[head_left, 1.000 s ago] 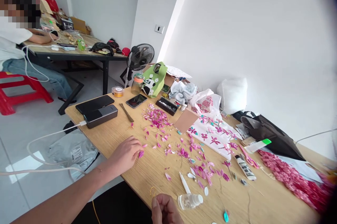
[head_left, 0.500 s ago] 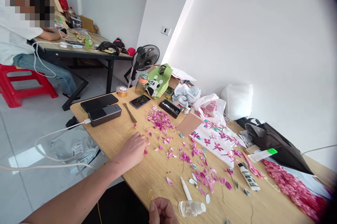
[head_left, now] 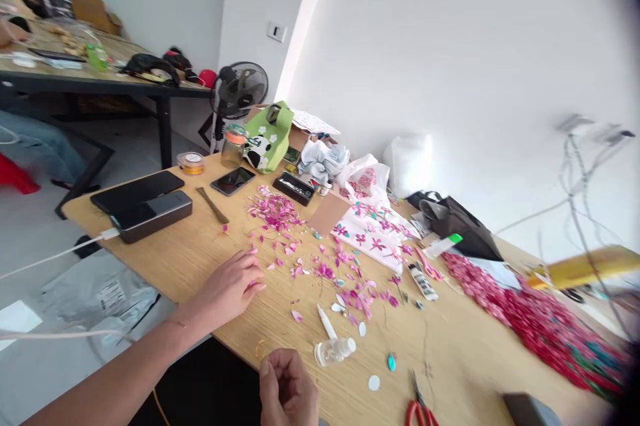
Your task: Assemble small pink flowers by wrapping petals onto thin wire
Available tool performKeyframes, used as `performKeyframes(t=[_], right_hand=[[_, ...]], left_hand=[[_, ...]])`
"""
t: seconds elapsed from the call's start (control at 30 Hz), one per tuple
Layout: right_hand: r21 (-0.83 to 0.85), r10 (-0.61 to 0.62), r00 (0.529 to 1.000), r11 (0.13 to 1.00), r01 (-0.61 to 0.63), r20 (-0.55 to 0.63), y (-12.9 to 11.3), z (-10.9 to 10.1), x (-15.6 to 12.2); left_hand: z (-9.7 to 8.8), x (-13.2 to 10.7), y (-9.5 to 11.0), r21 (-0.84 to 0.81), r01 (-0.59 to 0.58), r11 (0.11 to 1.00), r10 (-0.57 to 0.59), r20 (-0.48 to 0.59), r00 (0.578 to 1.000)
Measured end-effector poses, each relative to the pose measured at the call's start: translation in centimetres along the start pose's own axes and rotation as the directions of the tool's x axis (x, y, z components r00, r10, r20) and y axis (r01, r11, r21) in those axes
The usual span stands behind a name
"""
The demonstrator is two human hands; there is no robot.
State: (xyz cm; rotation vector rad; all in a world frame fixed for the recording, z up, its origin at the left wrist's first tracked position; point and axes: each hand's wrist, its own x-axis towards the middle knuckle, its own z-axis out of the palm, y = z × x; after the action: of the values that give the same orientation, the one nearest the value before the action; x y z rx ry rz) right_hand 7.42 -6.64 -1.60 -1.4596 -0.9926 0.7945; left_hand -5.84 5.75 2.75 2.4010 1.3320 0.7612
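Note:
My left hand (head_left: 233, 287) rests on the table at the edge of the scattered pink petals (head_left: 275, 209). Its fingers are stretched forward, with the thumb apart and a bit of pink showing beside it. My right hand (head_left: 290, 389), lower middle, is closed in a pinch on a thin gold wire (head_left: 261, 349), whose small loop sticks up past the fingertips. Just right of that hand lie a clear spray bottle (head_left: 334, 351) and a white pen-like tube (head_left: 327, 321). Red-handled pliers (head_left: 419, 409) sit at the bottom edge, near a turquoise piece (head_left: 391, 362).
A power bank (head_left: 155, 216) and phone (head_left: 233, 181) lie on the left. Behind the petals stand a black box (head_left: 294, 188), a jar (head_left: 233, 146) and a green bag (head_left: 267, 139). Pink strands (head_left: 520, 319), scissors (head_left: 429, 265) and a glue tube (head_left: 423, 281) lie right.
The view has swung right, bringing the pliers and more pink strands into sight. My left thumb now shows apart from the fingers. My right hand still pinches the wire.

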Motion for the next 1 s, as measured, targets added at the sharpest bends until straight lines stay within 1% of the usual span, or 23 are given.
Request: performKeyframes(t=[0.1,0.2,0.3,0.53,0.63,0.73,0.8,0.87,0.93,1.0], right_hand=[[-0.022,-0.02,1.0,1.0,0.02,0.017,-0.4,-0.3,0.0],[-0.041,-0.03,1.0,0.999,0.03,0.009,-0.4,-0.8,0.0],[-0.062,-0.048,0.999,0.997,0.047,-0.001,-0.4,-1.0,0.0],[-0.17,-0.157,0.987,0.973,0.158,0.019,-0.9,-1.1,0.1],[-0.178,-0.186,0.983,0.967,0.184,0.008,-0.9,-1.5,0.0],[-0.192,-0.215,0.976,0.958,0.213,0.007,-0.8,-1.9,-0.1],[-0.206,-0.233,0.972,0.951,0.231,0.017,-0.7,-2.0,-0.1],[-0.218,-0.245,0.969,0.945,0.244,0.023,-0.7,-2.2,-0.2],[-0.226,-0.252,0.967,0.941,0.251,0.024,-0.8,-2.3,-0.3],[-0.231,-0.253,0.967,0.94,0.253,0.028,-0.9,-2.5,-0.4]], left_hand=[[0.4,-0.5,0.2,0.016,-0.018,1.0,0.017,0.075,0.997],[0.5,-0.8,-0.2,0.027,-0.018,0.999,0.014,0.118,0.993],[0.4,-1.0,-0.9,0.027,-0.038,0.999,0.034,0.131,0.991],[0.4,-1.1,-2.9,0.021,-0.115,0.993,0.111,0.134,0.985],[0.5,-1.2,-3.4,0.034,-0.138,0.99,0.134,0.086,0.987],[0.4,-1.0,-3.1,0.054,-0.137,0.989,0.137,0.006,0.991],[0.5,-0.8,-2.3,0.065,-0.119,0.991,0.124,-0.076,0.989],[0.7,-0.5,-1.2,0.061,-0.102,0.993,0.111,-0.168,0.979],[1.1,-0.1,0.2,0.039,-0.107,0.993,0.113,-0.24,0.964],[1.6,0.4,1.6,0.009,-0.129,0.992,0.126,-0.289,0.949]])
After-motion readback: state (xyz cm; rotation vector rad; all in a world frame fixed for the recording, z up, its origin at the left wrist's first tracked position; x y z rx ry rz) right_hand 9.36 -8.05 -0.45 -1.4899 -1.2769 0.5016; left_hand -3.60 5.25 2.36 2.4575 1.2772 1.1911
